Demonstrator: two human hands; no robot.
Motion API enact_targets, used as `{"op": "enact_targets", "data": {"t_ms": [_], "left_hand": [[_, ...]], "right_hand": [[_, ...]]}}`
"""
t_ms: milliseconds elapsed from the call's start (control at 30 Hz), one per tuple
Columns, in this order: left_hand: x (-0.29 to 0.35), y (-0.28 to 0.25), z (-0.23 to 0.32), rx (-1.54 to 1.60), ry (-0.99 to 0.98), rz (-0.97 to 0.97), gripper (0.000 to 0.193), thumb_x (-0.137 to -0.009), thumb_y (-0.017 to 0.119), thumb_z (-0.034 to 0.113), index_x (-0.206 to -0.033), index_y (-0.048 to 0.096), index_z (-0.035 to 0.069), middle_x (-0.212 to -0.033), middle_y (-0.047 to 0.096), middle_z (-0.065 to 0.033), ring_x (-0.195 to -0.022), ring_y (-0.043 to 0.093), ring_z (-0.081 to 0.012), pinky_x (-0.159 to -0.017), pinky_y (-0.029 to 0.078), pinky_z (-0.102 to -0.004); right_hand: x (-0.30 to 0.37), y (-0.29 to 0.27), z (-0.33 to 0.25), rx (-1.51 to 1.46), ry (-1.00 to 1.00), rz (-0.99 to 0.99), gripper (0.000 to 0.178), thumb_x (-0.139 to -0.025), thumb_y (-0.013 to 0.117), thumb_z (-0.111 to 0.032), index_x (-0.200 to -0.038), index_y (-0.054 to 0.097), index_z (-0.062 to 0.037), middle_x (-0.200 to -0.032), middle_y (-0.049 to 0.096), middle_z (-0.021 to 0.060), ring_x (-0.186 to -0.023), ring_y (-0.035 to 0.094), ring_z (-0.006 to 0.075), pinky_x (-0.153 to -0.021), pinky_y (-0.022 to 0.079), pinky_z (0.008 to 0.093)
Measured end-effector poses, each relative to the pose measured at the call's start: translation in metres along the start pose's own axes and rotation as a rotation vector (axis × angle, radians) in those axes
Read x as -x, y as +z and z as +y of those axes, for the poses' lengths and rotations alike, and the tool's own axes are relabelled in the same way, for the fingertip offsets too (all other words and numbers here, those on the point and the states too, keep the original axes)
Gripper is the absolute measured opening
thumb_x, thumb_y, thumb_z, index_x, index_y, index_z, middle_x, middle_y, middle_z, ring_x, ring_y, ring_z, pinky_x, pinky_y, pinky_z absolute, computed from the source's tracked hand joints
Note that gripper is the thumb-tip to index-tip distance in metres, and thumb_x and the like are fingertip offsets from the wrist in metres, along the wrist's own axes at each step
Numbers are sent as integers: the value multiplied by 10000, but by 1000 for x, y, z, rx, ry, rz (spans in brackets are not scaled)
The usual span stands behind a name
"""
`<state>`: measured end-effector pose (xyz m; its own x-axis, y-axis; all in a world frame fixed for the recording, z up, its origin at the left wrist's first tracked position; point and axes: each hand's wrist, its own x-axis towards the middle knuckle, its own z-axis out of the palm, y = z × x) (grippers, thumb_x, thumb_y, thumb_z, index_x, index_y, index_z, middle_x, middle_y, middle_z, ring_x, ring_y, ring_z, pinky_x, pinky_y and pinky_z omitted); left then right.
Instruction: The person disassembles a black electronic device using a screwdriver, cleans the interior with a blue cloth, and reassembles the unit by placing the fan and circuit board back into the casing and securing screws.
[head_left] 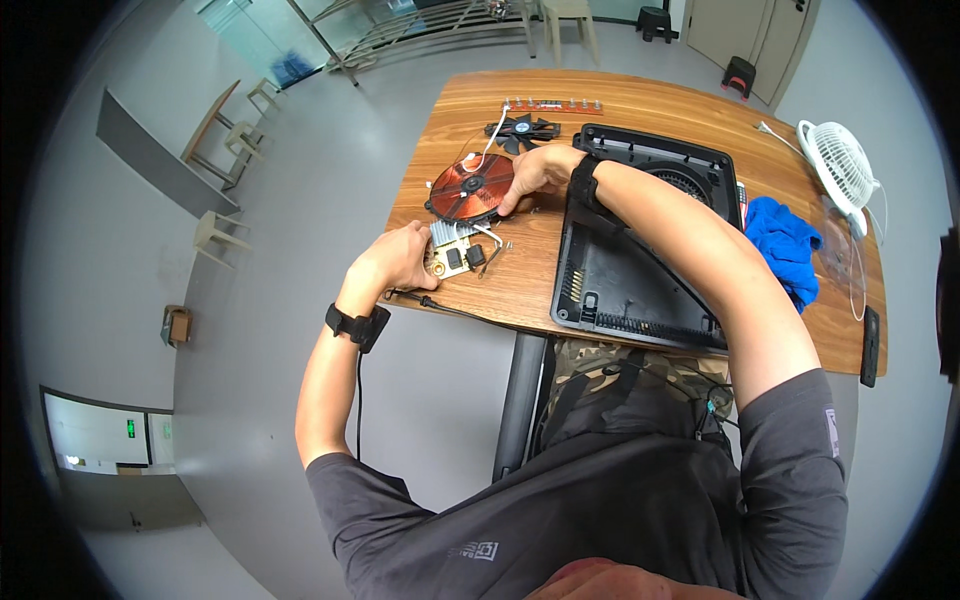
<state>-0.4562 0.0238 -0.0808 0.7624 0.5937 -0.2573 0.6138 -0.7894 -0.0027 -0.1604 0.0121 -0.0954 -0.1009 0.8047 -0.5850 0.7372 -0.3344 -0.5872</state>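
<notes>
My left hand point(398, 257) grips the left edge of a pale circuit board point(447, 268), which carries a silver finned heat sink and dark components. Just beyond it lies a round copper coil disc point(465, 190) with a black rim. My right hand point(538, 175) has its thumb and fingers closed on the right edge of this coil. White wires run from the coil across its top and down beside the board. Behind the coil sits a black fan point(522, 130) with a blue hub. The open black housing point(640, 260) lies under my right forearm.
A narrow red circuit strip point(553, 107) lies at the table's far side. On the right are a blue cloth point(780, 250), a white fan point(838, 165) and a black bar-shaped object point(870, 345). Small screws lie near the coil. A black cord point(460, 311) follows the near edge.
</notes>
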Motion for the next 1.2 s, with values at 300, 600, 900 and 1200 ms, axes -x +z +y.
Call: {"op": "enact_targets", "data": {"t_ms": [300,600,900,1200], "left_hand": [[4,-12,15,33,27,-42,560,-614,842,368,-957,668,-39,-949,692,-204,-906,670,-369,-824,555,-431],[3,-30,36,18,88,-38,564,-614,819,420,-941,678,-18,-947,709,-210,-884,693,-366,-821,567,-425],[-7,-43,52,96,220,65,527,-613,850,338,-907,625,-37,-879,676,-211,-844,663,-365,-790,545,-403],[-16,-70,77,108,290,140,520,-627,848,326,-904,602,-39,-877,657,-197,-862,642,-362,-804,533,-415]], "right_hand": [[15,1,-1,-103,100,180,340,-1006,602,-393,-933,668,-68,-771,593,79,-654,509,164,-559,381,335],[19,-18,25,-631,53,153,193,-1014,601,-215,-894,675,-82,-637,618,34,-404,347,59,-366,250,243],[88,-27,31,-744,-54,294,243,-1009,602,-193,-777,629,-126,-666,603,-14,-503,275,56,-446,188,271],[125,-50,57,-821,-105,442,219,-995,639,-180,-800,583,-96,-668,527,3,-516,334,93,-456,244,277]]}}
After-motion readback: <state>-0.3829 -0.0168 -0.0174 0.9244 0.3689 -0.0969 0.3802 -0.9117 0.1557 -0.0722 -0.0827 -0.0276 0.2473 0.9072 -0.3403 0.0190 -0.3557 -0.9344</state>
